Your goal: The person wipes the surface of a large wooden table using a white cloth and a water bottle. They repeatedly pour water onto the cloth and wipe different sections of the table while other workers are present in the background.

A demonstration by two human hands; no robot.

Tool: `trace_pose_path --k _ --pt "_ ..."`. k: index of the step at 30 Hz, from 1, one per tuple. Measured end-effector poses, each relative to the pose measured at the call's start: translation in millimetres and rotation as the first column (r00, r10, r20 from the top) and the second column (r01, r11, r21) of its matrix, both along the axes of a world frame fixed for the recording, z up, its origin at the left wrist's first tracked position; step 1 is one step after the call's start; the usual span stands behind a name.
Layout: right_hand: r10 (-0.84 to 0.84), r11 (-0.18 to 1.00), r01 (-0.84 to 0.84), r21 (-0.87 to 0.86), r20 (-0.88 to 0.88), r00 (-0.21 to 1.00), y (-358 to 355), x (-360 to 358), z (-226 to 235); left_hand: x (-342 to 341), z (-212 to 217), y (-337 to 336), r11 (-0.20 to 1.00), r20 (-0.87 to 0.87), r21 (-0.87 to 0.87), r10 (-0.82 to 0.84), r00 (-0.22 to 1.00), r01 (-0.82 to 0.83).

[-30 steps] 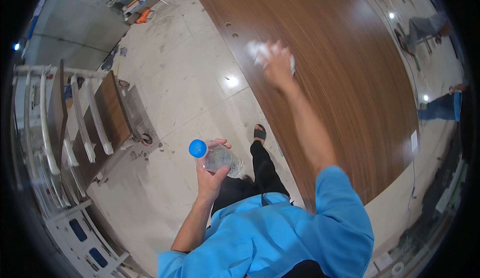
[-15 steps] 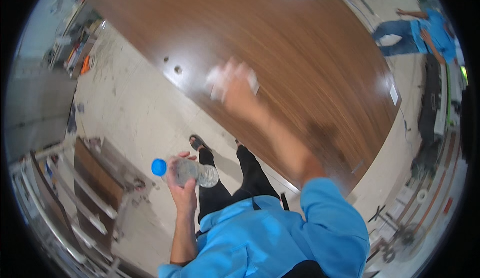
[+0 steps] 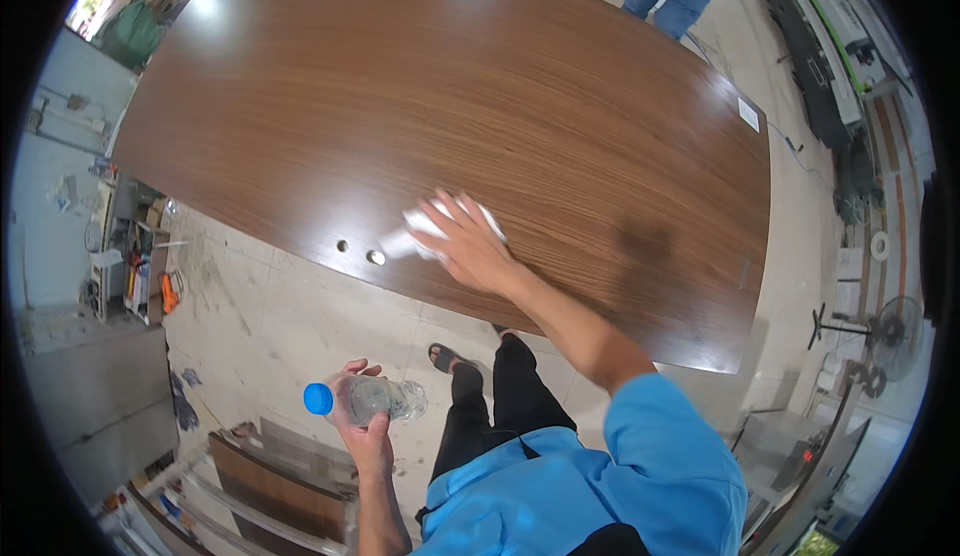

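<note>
White crumpled cloth (image 3: 416, 224), in the head view, lies beneath the right hand (image 3: 472, 251), its fingers spread flat, on the brown wood-grain surface (image 3: 450, 106), now nearer the two round holes (image 3: 376, 257); rubbing seemingly reaches them. The left hand (image 3: 360, 434) grasps a clear, blue-capped plastic bottle (image 3: 372, 399).

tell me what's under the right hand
Under the right hand is a white cloth, its edges showing past the fingers, on the brown wood-grain panel. The cloth's middle is hidden by the hand, and the panel surface beneath the cloth cannot be seen.
</note>
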State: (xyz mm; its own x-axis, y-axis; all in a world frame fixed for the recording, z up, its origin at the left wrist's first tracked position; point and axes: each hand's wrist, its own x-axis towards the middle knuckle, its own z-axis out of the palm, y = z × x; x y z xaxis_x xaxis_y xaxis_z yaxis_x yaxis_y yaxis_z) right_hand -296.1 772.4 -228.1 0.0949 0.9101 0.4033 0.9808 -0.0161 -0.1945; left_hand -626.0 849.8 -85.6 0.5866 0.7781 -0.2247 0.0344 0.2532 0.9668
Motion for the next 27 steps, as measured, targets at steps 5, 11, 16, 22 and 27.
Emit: trace_pose_path --k 5,11,16,22,27 --pt "-0.86 0.502 0.864 -0.038 -0.124 0.494 -228.1 134.4 -36.5 9.7 6.6 35.7 0.999 0.051 -0.027 0.042 0.998 -0.041" --pt "-0.898 0.44 0.878 -0.188 -0.071 0.435 4.2 281.1 7.5 54.9 17.3 73.3 1.0 -0.023 -0.019 -0.023 0.999 0.022" --pt "-0.168 0.983 0.152 -0.107 -0.163 0.972 190.6 82.7 29.8 113.4 40.0 126.8 0.997 -0.025 0.037 -0.072 0.997 0.073" --pt "-0.86 0.51 0.759 -0.404 -0.243 0.449 94.7 241.6 53.8 137.2 55.8 146.6 0.998 -0.026 0.047 0.044 0.999 -0.043" --pt "-0.7 0.703 0.592 -0.395 -0.23 0.676 275.5 293.6 56.9 145.6 57.6 157.3 0.995 -0.125 0.086 0.067 0.99 -0.056"
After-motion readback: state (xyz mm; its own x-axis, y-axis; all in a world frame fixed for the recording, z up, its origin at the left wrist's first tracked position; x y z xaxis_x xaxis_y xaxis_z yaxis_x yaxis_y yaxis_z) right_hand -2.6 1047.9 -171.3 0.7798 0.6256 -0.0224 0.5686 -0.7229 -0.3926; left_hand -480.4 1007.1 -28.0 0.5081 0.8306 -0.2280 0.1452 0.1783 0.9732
